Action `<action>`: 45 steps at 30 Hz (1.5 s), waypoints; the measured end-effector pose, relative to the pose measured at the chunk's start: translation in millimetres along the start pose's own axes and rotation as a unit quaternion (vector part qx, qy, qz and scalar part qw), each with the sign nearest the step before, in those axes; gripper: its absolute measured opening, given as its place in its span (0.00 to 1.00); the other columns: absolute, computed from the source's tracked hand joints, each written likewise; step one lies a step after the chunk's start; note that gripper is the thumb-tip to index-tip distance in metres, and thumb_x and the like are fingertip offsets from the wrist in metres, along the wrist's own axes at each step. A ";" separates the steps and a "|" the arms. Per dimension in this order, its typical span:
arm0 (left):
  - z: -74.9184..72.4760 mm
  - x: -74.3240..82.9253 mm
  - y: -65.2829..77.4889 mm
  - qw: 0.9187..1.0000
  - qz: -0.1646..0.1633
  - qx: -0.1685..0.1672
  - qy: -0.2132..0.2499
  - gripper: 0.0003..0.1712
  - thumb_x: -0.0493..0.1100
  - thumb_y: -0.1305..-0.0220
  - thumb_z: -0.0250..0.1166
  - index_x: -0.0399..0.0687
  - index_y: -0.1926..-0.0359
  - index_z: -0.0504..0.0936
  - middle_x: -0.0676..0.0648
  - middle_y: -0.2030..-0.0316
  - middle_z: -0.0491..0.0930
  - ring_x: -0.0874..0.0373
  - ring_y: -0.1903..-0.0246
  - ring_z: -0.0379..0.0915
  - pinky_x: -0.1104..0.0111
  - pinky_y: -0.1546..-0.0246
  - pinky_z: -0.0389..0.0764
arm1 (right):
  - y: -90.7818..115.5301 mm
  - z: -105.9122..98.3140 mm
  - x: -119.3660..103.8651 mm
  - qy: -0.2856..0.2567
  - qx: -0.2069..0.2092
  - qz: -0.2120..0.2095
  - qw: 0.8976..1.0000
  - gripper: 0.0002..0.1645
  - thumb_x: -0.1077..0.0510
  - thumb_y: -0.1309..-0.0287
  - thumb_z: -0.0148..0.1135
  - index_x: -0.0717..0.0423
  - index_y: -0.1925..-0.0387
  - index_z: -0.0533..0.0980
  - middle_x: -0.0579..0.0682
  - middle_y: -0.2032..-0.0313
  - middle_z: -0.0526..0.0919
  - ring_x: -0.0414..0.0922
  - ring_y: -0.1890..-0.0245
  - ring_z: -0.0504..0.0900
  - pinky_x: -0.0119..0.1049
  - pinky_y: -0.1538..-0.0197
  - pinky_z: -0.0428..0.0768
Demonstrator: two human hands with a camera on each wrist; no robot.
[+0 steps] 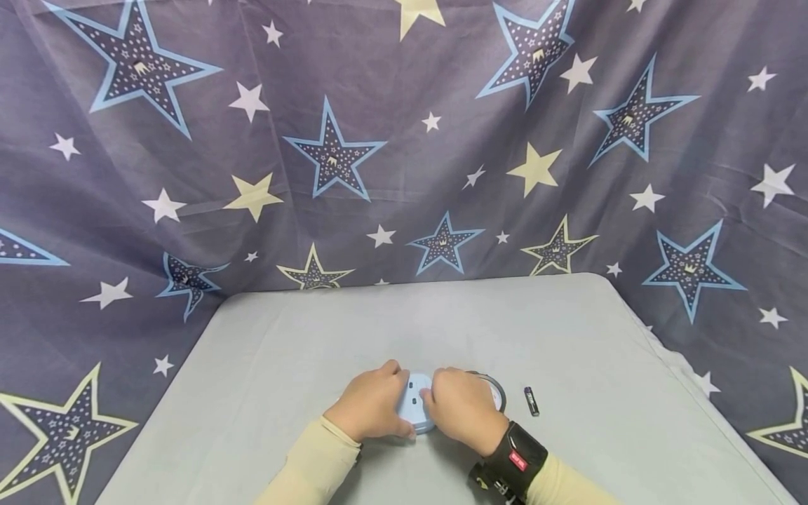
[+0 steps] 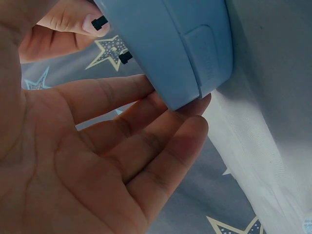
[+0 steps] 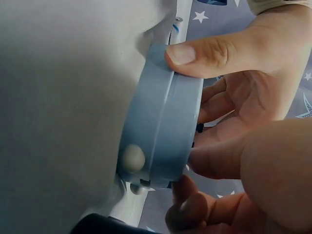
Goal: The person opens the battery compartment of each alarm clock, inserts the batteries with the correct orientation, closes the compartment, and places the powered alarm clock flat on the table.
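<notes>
A light-blue plastic case stands on the table, its upward face carrying two small black knobs, like the back of an alarm clock. My left hand grips its left side, with the thumb pressed on the near edge and the fingers along the far edge. From the other side, my right hand holds the case's right edge with curled fingers, its thumb against the knobbed face. In the left wrist view, a panel with raised lettering shows on the case's side. A white rounded nub sticks out in the right wrist view.
Partly behind my right hand lies a round thing with a dark rim. A small dark battery lies to the right of it. Pale cloth covers the table, and a star-patterned curtain hangs along its back and sides.
</notes>
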State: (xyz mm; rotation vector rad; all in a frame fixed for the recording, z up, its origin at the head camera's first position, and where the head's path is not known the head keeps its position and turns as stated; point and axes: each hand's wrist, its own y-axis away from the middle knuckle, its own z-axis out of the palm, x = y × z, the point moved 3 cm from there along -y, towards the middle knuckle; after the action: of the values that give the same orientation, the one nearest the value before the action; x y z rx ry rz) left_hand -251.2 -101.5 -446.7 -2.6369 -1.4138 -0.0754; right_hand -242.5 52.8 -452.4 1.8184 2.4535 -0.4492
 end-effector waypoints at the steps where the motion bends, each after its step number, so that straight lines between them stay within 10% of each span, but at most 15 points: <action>1: -0.3 0.3 0.1 1.000 0.001 0.001 -0.001 0.55 0.68 0.77 0.77 0.38 0.47 0.78 0.51 0.63 0.75 0.63 0.76 0.67 0.70 0.74 0.74 | -0.1 0.6 0.1 0.002 0.001 0.001 1.000 0.21 0.41 0.43 0.58 0.47 0.85 0.69 0.42 0.86 0.67 0.41 0.87 0.65 0.36 0.84 0.61; 45: -0.5 1.5 0.1 1.000 0.001 -0.003 -0.005 0.57 0.69 0.76 0.77 0.37 0.45 0.77 0.49 0.61 0.76 0.63 0.74 0.69 0.68 0.71 0.77 | -1.9 4.2 1.3 -0.006 0.013 -0.004 1.000 0.20 0.42 0.44 0.61 0.48 0.83 0.72 0.41 0.85 0.67 0.40 0.85 0.65 0.35 0.83 0.62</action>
State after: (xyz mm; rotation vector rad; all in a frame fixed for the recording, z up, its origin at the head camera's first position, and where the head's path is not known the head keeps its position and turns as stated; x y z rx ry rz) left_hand -250.2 -100.4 -446.1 -2.6481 -1.4156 -0.0670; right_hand -245.2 52.4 -456.4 1.8103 2.4597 -0.4943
